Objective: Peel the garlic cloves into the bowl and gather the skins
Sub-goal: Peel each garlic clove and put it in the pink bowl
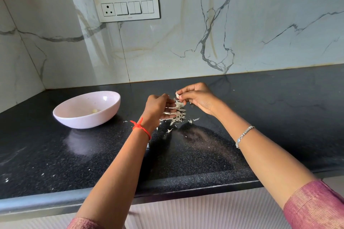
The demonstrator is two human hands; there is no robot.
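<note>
Right of the bowl point(83, 121), on the counter point(260, 108): skins point(179, 113) in a loose heap, with strays around it. Right hand point(197, 98) above the heap, fingertips pinching a clove point(177, 96), part-skinned. Left hand point(158, 107) between heap and bowl, fingers half-curled at the skins; cannot tell if it grips. One peeled clove point(95, 110) in the bowl. Likely mid-task; gathering not yet done.

Home kitchen. Black speckled stone countertop point(204, 154) under left hand point(158, 106) and right hand point(199, 98), marble-veined backsplash point(260, 24) beyond them, switch-and-socket panel point(127, 8) high beyond left hand, ribbed cabinet front point(204, 208) nearer than both.
</note>
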